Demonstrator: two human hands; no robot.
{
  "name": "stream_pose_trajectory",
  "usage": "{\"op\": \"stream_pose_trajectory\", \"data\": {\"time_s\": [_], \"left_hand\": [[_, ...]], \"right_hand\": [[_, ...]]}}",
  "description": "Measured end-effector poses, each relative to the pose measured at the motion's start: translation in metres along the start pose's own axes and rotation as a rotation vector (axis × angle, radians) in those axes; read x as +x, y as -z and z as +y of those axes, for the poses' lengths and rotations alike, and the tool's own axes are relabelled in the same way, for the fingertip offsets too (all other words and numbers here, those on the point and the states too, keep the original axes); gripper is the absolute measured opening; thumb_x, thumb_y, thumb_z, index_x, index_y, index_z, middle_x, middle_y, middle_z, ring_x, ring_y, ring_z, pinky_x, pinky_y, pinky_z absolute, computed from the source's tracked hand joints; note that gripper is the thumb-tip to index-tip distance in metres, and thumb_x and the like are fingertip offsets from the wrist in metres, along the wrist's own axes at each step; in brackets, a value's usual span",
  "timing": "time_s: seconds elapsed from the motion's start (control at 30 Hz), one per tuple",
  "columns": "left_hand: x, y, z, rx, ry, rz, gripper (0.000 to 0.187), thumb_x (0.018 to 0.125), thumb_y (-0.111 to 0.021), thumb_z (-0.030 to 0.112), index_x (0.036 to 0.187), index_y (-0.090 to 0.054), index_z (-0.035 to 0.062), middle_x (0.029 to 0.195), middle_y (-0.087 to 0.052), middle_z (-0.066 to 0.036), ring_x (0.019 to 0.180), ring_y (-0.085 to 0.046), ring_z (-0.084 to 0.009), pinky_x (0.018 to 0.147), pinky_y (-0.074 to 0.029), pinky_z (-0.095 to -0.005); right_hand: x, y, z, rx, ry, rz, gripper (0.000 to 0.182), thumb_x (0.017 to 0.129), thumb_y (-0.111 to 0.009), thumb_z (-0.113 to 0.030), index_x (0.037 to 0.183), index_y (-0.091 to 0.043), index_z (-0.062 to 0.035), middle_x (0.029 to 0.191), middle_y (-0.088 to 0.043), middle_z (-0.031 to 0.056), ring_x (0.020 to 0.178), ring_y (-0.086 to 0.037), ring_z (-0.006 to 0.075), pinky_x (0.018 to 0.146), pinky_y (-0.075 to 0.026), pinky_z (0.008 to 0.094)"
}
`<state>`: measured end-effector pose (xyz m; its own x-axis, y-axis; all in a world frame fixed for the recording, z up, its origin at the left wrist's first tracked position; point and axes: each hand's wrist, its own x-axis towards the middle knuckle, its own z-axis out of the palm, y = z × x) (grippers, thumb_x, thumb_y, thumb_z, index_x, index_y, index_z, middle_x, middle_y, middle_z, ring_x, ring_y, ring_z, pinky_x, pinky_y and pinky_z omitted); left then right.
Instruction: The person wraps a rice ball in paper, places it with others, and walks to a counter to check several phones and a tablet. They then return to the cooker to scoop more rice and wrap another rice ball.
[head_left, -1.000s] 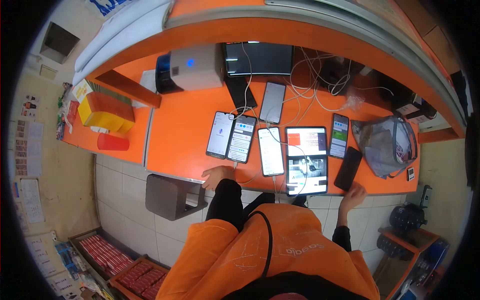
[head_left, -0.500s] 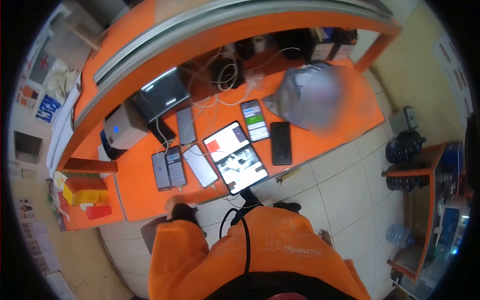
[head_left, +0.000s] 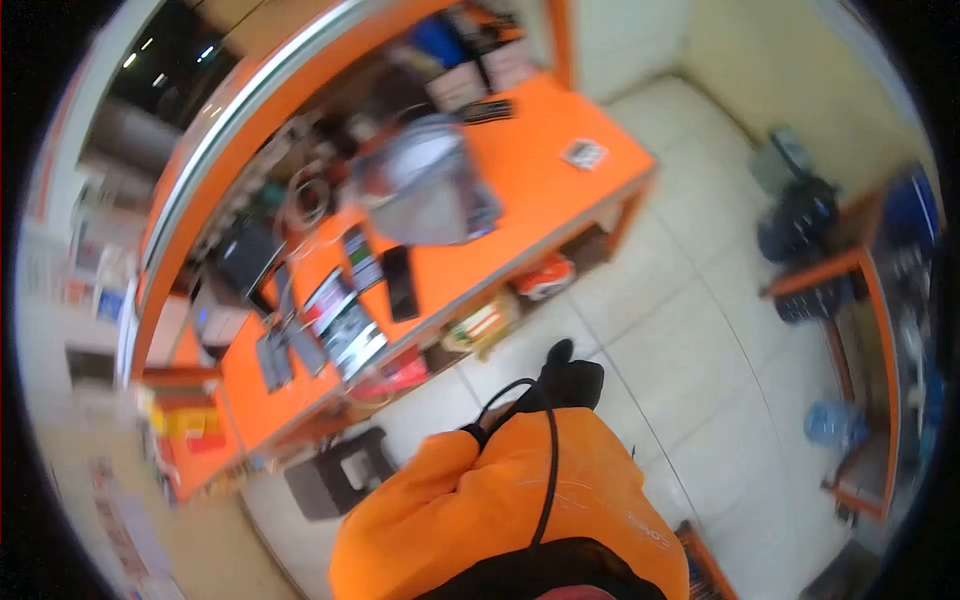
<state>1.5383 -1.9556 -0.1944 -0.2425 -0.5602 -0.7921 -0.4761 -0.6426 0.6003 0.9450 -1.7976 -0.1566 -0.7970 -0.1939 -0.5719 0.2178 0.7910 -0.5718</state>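
My left hand (head_left: 490, 416) hangs low in front of my orange top, below the desk's front edge. A dark band circles its wrist, and a black cable loops past it; the fingers are mostly hidden. My right hand is not in view. Ahead, on the orange desk (head_left: 560, 215), lie a tablet with a lit screen (head_left: 346, 326), a black phone (head_left: 400, 284) and a phone with a partly green screen (head_left: 362, 260). More phones (head_left: 274, 360) rest left of the tablet. A grey plastic bag (head_left: 425, 205) sits behind them.
A dark stool (head_left: 340, 478) stands at the desk's front left. Packages (head_left: 545, 277) fill a shelf beneath the desktop. An orange-framed shelf (head_left: 865, 270) and a blue water jug (head_left: 835, 425) are at the right. White tiles (head_left: 700, 340) cover the floor between.
My view has swung to the right and stepped back from the desk, so the desk's right end now shows. My left hand has moved in front of my body; my right hand has left view.
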Motion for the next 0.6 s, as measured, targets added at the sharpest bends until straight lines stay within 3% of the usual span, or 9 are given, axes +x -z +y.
{"op": "stream_pose_trajectory", "data": {"time_s": [0.1, 0.13, 0.2, 0.3, 0.37, 0.4, 0.5, 0.53, 0.6], "left_hand": [[0.051, 0.016, 0.064, -0.383, -0.002, -0.243, 0.042, 0.089, -0.042, 0.040, 0.119, -0.051, 0.0117, 0.091, -0.057, -0.005, 0.082, -0.054, -0.0186, 0.074, -0.045, -0.0353], [0.084, 0.028, 0.084, 0.032, 0.282, -0.071, 0.033, 0.087, -0.045, 0.038, 0.102, -0.059, 0.0110, 0.086, -0.060, -0.009, 0.078, -0.057, -0.0212, 0.071, -0.047, -0.0339], [0.144, 0.050, 0.133, 0.349, 0.209, 0.032, 0.032, 0.088, -0.045, 0.037, 0.101, -0.059, 0.0110, 0.084, -0.059, -0.008, 0.074, -0.056, -0.0200, 0.066, -0.045, -0.0330], [0.235, 0.045, 0.248, 0.658, 0.117, 0.000, 0.030, 0.088, -0.045, 0.035, 0.099, -0.058, 0.0110, 0.081, -0.059, -0.007, 0.068, -0.054, -0.0183, 0.059, -0.043, -0.0317], [0.292, 0.001, 0.332, 0.832, 0.069, -0.077, 0.028, 0.088, -0.045, 0.034, 0.098, -0.057, 0.0110, 0.078, -0.058, -0.006, 0.064, -0.053, -0.0171, 0.055, -0.041, -0.0308], [0.319, -0.028, 0.375, 0.915, 0.035, -0.112, 0.028, 0.088, -0.045, 0.034, 0.098, -0.057, 0.0110, 0.077, -0.058, -0.005, 0.062, -0.053, -0.0165, 0.052, -0.041, -0.0303], [0.417, -0.139, 0.506, 1.141, -0.217, -0.200, 0.026, 0.088, -0.045, 0.032, 0.096, -0.056, 0.0110, 0.074, -0.057, -0.004, 0.056, -0.051, -0.0148, 0.046, -0.039, -0.0290], [0.449, -0.188, 0.553, 1.196, -0.375, -0.222, 0.025, 0.088, -0.045, 0.032, 0.096, -0.056, 0.0110, 0.073, -0.057, -0.003, 0.054, -0.051, -0.0142, 0.043, -0.038, -0.0285], [0.494, -0.304, 0.647, 1.140, -0.752, -0.278, 0.024, 0.088, -0.045, 0.031, 0.095, -0.056, 0.0110, 0.071, -0.057, -0.003, 0.049, -0.050, -0.0130, 0.039, -0.036, -0.0276]], "right_hand": [[0.069, 0.031, -0.023, 0.187, 0.244, 0.216, 0.035, 0.092, -0.039, -0.022, 0.118, -0.046, 0.0007, 0.108, -0.055, 0.0124, 0.096, -0.056, 0.0264, 0.083, -0.043, 0.0358], [0.079, 0.033, -0.048, 0.206, 0.391, 0.272, 0.035, 0.092, -0.039, -0.022, 0.118, -0.045, 0.0008, 0.109, -0.055, 0.0125, 0.097, -0.056, 0.0265, 0.083, -0.043, 0.0358], [0.109, 0.026, -0.122, -0.105, 0.815, 0.462, 0.030, 0.084, -0.056, -0.013, 0.112, -0.051, -0.0001, 0.122, -0.046, 0.0142, 0.109, -0.046, 0.0240, 0.090, -0.041, 0.0363], [0.065, 0.049, -0.223, -0.225, 0.564, 0.462, 0.034, 0.082, -0.061, -0.033, 0.062, -0.065, -0.0062, 0.086, -0.063, 0.0142, 0.086, -0.059, 0.0250, 0.071, -0.045, 0.0326], [0.071, 0.058, -0.197, -0.204, 0.081, 0.323, 0.041, 0.081, -0.058, -0.040, 0.057, -0.064, -0.0068, 0.063, -0.061, 0.0134, 0.065, -0.060, 0.0277, 0.063, -0.046, 0.0360], [0.099, 0.037, -0.128, -0.086, 0.300, 0.517, 0.046, 0.082, -0.052, -0.044, 0.056, -0.063, -0.0078, 0.055, -0.057, 0.0164, 0.058, -0.057, 0.0352, 0.059, -0.044, 0.0441], [0.059, 0.015, -0.042, -0.331, -0.065, 0.779, 0.028, 0.076, -0.054, -0.028, 0.066, -0.066, -0.0049, 0.063, -0.061, 0.0173, 0.067, -0.061, 0.0334, 0.064, -0.047, 0.0408], [0.028, 0.010, -0.008, -0.112, -0.328, 0.642, 0.024, 0.077, -0.053, -0.025, 0.074, -0.067, -0.0052, 0.072, -0.064, 0.0165, 0.072, -0.062, 0.0321, 0.065, -0.048, 0.0407], [-0.020, -0.023, 0.059, -0.702, -0.668, 0.340, 0.021, 0.074, -0.055, -0.022, 0.075, -0.069, -0.0068, 0.082, -0.066, 0.0131, 0.075, -0.064, 0.0321, 0.066, -0.051, 0.0396]]}}
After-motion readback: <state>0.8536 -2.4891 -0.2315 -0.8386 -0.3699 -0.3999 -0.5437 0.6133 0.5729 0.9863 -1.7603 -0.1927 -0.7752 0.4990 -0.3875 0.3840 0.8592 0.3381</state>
